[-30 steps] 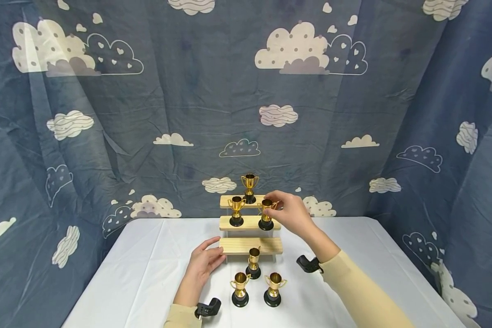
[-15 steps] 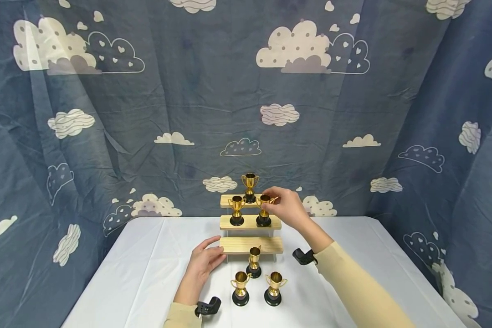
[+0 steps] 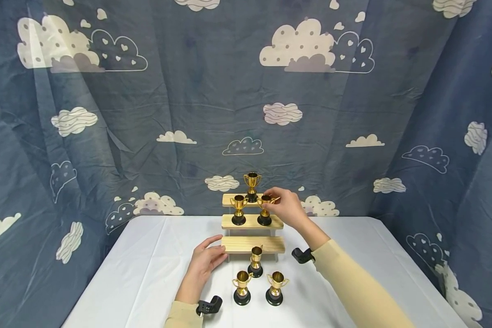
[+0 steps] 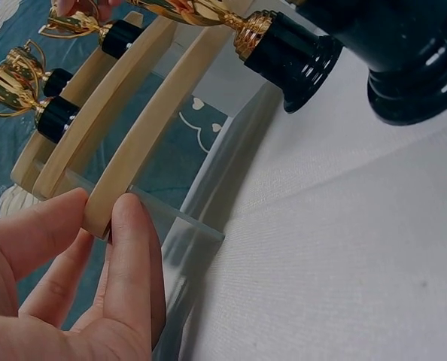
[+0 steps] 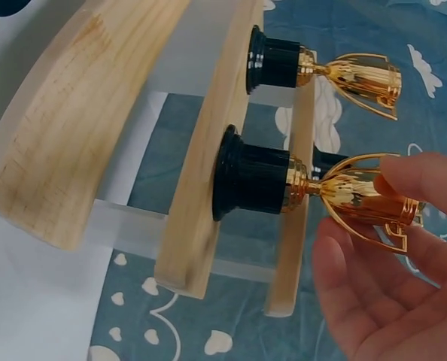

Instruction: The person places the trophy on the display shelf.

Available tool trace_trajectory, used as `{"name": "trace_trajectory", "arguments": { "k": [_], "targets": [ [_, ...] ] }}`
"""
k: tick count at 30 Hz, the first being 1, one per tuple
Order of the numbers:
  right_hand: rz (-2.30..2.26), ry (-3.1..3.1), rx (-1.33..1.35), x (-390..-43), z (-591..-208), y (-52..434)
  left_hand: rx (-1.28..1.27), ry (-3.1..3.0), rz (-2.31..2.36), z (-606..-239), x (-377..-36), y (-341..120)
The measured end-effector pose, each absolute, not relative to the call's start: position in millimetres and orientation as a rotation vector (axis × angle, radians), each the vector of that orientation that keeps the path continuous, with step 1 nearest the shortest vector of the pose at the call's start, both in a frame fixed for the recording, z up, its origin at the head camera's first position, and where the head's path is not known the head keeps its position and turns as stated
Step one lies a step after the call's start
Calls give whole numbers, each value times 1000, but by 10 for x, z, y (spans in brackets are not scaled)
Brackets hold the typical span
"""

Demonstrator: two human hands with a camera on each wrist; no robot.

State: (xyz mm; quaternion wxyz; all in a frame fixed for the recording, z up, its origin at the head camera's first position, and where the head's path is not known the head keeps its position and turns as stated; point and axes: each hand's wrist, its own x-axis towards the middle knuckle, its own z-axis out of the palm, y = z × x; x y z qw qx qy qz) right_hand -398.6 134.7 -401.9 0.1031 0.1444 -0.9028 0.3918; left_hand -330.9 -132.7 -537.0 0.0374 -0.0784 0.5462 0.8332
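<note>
Across the middle of the head view lies our white-covered table, with the blue cloud-print curtain filling everything above it. At centre frame stands the three-step wooden stand, and our hands work at it.

Since a second ago the trophy in our right hand has come down: its black base now sits flat on the middle step, at that step's right end, where before it stood slightly higher and further right. We judge the cup as set down but not let go. Our left hand has not shifted at all in that time.

In the right wrist view the right hand's fingertips pinch the rim and handle of that gold trophy, thumb below, other fingers curved loosely; the forearm comes up from the lower right of the head frame. The left hand rests on the cloth at centre-low, and the left wrist view shows its thumb and forefinger pinching the left end of the bottom step, steadying the stand.

Smaller things: a second trophy stands on the middle step's left end, one on the top step, and three wait on the table just below the stand.
</note>
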Motion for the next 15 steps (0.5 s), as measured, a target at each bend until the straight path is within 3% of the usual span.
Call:
{"name": "trace_trajectory", "arguments": {
  "k": [15],
  "targets": [
    [1110, -2668, 464, -4017, -4075, 1361, -235, 1662, 2555, -5357, -3321, -1331]
  ]
}}
